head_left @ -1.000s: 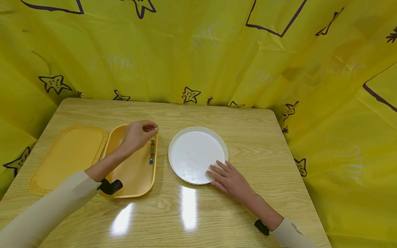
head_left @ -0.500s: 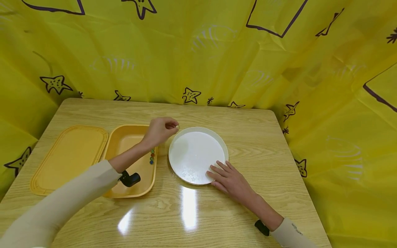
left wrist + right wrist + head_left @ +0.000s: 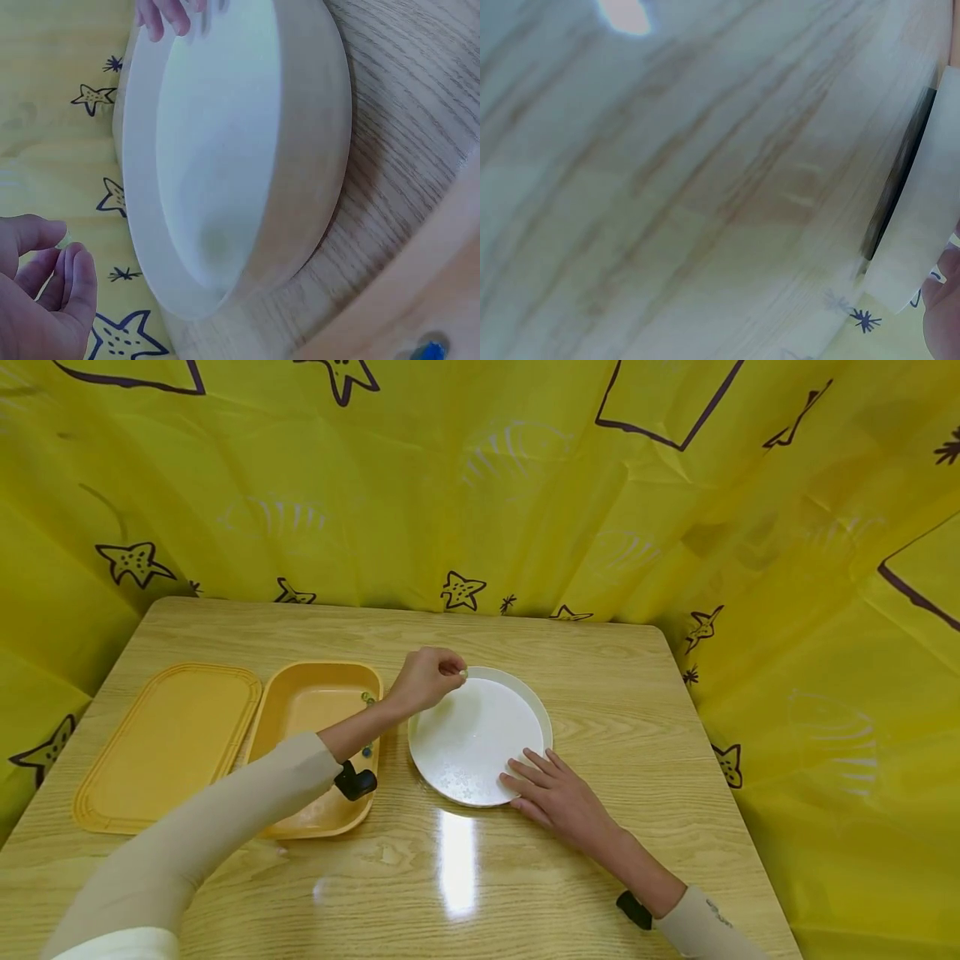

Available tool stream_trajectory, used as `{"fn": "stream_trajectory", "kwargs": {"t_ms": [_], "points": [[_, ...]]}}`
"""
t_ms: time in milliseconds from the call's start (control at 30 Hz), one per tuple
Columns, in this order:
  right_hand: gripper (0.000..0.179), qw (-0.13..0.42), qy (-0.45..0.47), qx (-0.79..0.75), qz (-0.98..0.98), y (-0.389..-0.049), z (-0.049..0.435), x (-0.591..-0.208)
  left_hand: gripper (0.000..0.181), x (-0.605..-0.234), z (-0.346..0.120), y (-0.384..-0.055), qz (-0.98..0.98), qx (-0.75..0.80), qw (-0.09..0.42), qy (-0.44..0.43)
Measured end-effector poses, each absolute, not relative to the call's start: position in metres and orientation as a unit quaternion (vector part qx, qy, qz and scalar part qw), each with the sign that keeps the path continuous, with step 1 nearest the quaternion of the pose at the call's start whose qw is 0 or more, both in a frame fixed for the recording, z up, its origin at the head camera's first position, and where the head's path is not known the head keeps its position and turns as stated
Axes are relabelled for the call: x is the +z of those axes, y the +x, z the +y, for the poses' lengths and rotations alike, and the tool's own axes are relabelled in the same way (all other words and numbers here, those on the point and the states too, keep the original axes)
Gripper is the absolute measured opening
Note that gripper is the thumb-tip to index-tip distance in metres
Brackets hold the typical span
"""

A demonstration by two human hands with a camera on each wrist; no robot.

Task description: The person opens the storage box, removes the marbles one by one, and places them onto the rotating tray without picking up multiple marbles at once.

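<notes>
My left hand [image 3: 424,679] pinches a small pale-green glass marble [image 3: 464,673] between thumb and fingertips, over the far left rim of a round white tray [image 3: 472,727]. In the left wrist view the marble [image 3: 64,242] shows between the thumb and forefinger, and a soft shadow lies on the tray floor. My right hand [image 3: 561,800] rests with spread fingers over the tray's near right rim. To the left stands a yellow plastic box [image 3: 307,802] with several coloured marbles [image 3: 366,697] along its right side, partly hidden by the left forearm.
A flat yellow lid [image 3: 172,743] lies left of the box. The wooden table [image 3: 600,693] ends at a yellow curtain [image 3: 405,510] printed with starfish, at the back and sides. Each wrist carries a black camera mount [image 3: 356,782].
My left hand has moved right with the marble, from above the box's right edge, across the gap, to over the tray's far left rim. The right hand and tray have stayed put.
</notes>
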State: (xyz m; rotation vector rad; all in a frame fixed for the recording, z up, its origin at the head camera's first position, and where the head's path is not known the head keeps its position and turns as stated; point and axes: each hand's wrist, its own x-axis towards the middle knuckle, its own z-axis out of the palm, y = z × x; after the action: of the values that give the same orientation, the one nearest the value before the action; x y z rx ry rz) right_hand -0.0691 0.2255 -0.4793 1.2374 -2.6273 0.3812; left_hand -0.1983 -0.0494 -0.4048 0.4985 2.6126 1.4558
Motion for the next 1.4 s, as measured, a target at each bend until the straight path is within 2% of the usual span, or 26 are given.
{"fn": "stream_trajectory", "kwargs": {"t_ms": [733,1067,1400], "points": [[0.049,0.11,0.422,0.128,-0.891,-0.07,0.226,-0.479,0.005,-0.432,-0.023,-0.208,0.891,0.408,0.097,0.172],[0.047,0.106,0.418,0.133,-0.892,-0.068,0.225,-0.478,0.005,-0.445,-0.022,-0.213,0.902,0.379,0.085,0.188],[0.052,0.108,0.417,0.124,-0.894,-0.068,0.225,-0.478,0.011,-0.447,-0.022,-0.211,0.901,0.374,0.096,0.196]]}}
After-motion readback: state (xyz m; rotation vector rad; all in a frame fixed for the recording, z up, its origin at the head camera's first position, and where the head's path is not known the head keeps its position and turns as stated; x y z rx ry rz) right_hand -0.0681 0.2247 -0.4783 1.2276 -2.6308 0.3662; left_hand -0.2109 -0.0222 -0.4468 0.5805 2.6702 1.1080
